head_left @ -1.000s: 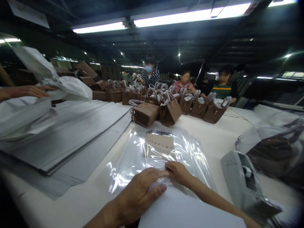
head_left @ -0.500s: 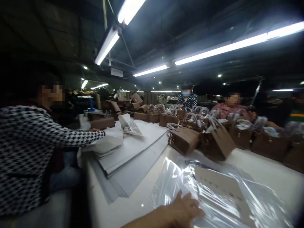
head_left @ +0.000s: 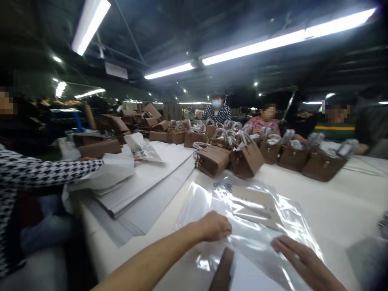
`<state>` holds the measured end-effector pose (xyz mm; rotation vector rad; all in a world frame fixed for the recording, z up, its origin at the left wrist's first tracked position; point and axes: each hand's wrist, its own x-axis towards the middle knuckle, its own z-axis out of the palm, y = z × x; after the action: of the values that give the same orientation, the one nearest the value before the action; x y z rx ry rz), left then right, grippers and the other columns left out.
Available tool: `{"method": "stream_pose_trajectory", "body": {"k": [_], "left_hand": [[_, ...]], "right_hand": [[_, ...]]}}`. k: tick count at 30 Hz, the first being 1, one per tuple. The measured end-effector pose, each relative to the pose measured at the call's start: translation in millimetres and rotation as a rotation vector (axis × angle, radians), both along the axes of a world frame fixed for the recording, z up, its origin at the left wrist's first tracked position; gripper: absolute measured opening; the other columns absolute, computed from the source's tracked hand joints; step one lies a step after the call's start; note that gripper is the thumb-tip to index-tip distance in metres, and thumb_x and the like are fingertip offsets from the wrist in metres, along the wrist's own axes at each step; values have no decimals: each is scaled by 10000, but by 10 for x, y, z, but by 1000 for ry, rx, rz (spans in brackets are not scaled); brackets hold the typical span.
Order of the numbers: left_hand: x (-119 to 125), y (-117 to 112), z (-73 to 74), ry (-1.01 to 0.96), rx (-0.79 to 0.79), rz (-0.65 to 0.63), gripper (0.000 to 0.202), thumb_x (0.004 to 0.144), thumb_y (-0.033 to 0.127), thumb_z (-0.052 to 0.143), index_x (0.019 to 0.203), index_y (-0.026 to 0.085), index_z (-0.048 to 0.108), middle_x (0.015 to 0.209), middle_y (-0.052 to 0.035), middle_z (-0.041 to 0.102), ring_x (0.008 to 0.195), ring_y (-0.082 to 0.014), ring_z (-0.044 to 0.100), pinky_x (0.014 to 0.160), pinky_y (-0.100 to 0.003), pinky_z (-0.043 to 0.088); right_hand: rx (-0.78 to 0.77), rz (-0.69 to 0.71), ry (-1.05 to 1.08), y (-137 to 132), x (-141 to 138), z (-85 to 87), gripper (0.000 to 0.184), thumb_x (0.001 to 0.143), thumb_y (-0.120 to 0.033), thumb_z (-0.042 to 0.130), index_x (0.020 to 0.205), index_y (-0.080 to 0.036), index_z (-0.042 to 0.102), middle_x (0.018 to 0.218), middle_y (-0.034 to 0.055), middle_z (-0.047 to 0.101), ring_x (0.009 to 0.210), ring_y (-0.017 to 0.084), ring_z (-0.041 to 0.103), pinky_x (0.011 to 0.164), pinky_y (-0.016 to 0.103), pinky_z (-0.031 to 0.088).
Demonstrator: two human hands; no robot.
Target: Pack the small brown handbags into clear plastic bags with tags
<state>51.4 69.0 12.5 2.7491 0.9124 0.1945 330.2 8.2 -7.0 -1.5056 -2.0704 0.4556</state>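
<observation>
A large clear plastic bag [head_left: 209,204] lies spread on the table before me, with a beige printed panel [head_left: 256,206] showing in it. My left hand [head_left: 215,226] is closed on the bag's near part, its fingers curled under. To the right, my right hand [head_left: 298,254] has its fingers pressed together at the bag's near right part; the thumb is hidden. Between and below my hands, a dark brown strip [head_left: 222,268] lies beside a smooth pale sheet [head_left: 254,273]; the lower frame edge cuts both off.
Brown handbags [head_left: 247,157] with plastic-wrapped handles line the table [head_left: 330,206] ahead. On the left lies a stack of white paper sheets [head_left: 151,182]. A co-worker's houndstooth sleeve [head_left: 60,171] reaches over it. Other people sit across the table.
My view has turned right and down. The left hand has gone from spread fingers to closed on the bag. My right hand has come into view, along with the brown strip.
</observation>
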Motion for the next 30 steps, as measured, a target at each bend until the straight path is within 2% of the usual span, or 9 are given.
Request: {"method": "stream_pose_trajectory", "body": {"k": [2,6,9,12,16,19,22,24,30], "left_hand": [[50,49,101,-64,-17,35,107,836,204,489,827,159,585,850,-30,624,762,-141,570,712,-297,454],[128,91,278,-146,-44,85,96,822,242,520,863,161,554,732,13,576,644,-108,521,603,-225,417],[156,54,368,-146,-40,83,135,811,223,518,938,203,559,720,29,575,654,-111,525,613,-208,402],[166,3,412,-97,-17,75,103,805,200,504,806,204,607,757,7,579,685,-135,540,625,-228,391],[177,-35,411,-45,5,93,27,727,197,601,702,196,592,794,2,574,688,-146,536,581,-226,364],[184,-37,379,-19,-5,99,140,707,307,650,691,191,574,782,4,564,667,-142,526,547,-219,348],[180,-28,327,13,-35,82,298,802,422,533,631,179,558,717,4,559,648,-130,523,559,-222,364],[174,-25,280,49,-61,75,358,863,409,441,625,171,562,684,1,562,656,-127,532,598,-234,394],[169,-15,173,186,-169,117,224,873,331,485,910,132,580,894,-35,604,804,-147,580,733,-340,486]], "right_hand": [[-86,-23,35,42,27,140,406,849,-508,349,769,-225,629,763,32,644,743,181,606,708,286,493],[-64,-41,41,61,-36,393,390,876,-464,321,864,-194,602,844,40,635,778,167,582,731,285,459],[9,25,-125,27,-68,478,346,883,-416,338,887,-188,598,861,51,624,767,167,570,710,289,441],[15,100,-234,-22,-49,506,330,899,-351,311,862,-199,601,855,47,618,750,157,566,688,281,421],[-67,13,-203,-58,-64,472,245,834,-368,462,707,-198,585,707,8,602,650,140,536,621,261,384],[-81,-100,-131,-45,-123,385,313,731,-440,589,592,-183,480,561,-25,505,535,110,440,514,233,318],[-91,-71,-99,-26,-177,304,398,787,-498,491,558,-185,400,505,-47,404,484,83,354,462,218,262],[-92,-28,-77,-21,-199,273,422,856,-482,365,559,-183,392,504,-47,387,480,78,346,461,212,267],[82,-38,-56,-45,-212,288,345,865,-433,398,637,-180,453,601,-16,458,555,96,403,554,240,330]]}}
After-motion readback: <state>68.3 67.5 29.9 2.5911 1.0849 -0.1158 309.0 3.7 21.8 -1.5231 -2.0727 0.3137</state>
